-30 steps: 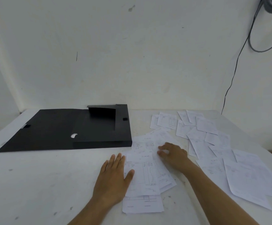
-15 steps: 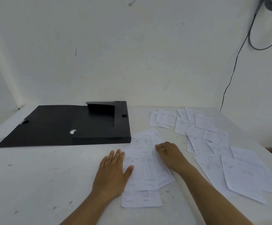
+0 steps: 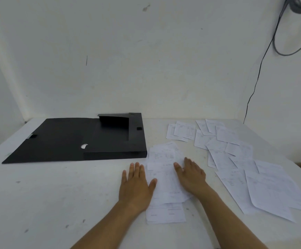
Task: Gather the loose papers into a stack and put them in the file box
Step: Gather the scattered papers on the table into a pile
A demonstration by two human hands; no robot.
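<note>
A rough pile of white printed papers (image 3: 164, 178) lies in front of me on the white table (image 3: 47, 194). My left hand (image 3: 136, 184) rests flat at the pile's left edge, fingers spread. My right hand (image 3: 191, 174) lies flat on the pile's right side, fingers extended. Several loose papers (image 3: 245, 162) are scattered to the right, overlapping one another. The black file box (image 3: 113, 137) lies open at the back left, its lid flap (image 3: 56, 139) spread flat to the left. The box's front right corner almost touches the pile's top.
A white wall stands behind the table. A black cable (image 3: 257, 78) hangs down the wall at the right and ends near the table's back right corner. The table's right edge runs just beyond the scattered sheets.
My right hand has gone from curled fingertips on the pile's top to lying flat along its right side. The sheets between my hands look more drawn together. My left hand has barely moved.
</note>
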